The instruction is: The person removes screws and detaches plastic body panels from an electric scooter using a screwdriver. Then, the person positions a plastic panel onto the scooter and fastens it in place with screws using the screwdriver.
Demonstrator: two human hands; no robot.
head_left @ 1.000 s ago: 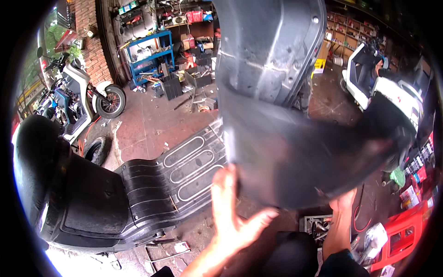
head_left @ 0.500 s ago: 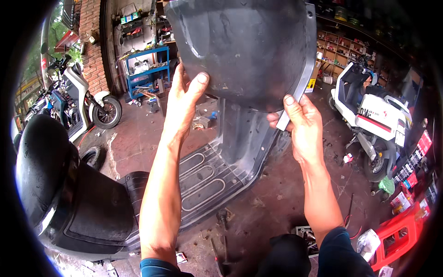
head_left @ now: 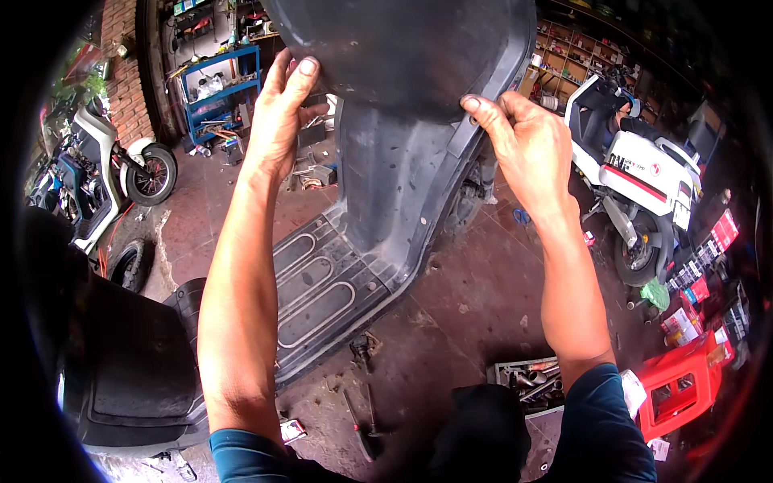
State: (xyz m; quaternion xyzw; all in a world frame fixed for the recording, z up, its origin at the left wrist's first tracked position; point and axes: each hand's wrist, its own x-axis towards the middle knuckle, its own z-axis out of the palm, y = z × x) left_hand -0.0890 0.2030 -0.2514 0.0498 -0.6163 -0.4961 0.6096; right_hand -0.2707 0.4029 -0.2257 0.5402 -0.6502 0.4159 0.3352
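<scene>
A large black plastic scooter panel (head_left: 403, 56), smooth and curved, fills the top middle, its upper part cut off by the picture edge. My left hand (head_left: 278, 121) grips its lower left edge, thumb up and fingers partly hidden behind. At the lower right corner, my right hand (head_left: 531, 145) pinches the rim, with the thumb on the front and the other fingers curled. The panel's lower edge overlaps the scooter's dark grey front leg shield (head_left: 386, 177). Below that spreads the ribbed black footboard (head_left: 322, 282), and a black seat (head_left: 137, 354) lies to the left.
An open tray of sockets and tools (head_left: 531, 382) sits on the floor near a red plastic stool (head_left: 684, 386). A screwdriver (head_left: 354, 414) lies below the footboard. White scooters (head_left: 652, 169) stand at both sides; a loose tyre (head_left: 133, 266) and blue shelf rack (head_left: 221, 88) are at left.
The panel has moved up and away from me, against the leg shield. My right hand has shifted from the bottom of its grey side strip to the corner. The whole view has shifted slightly.
</scene>
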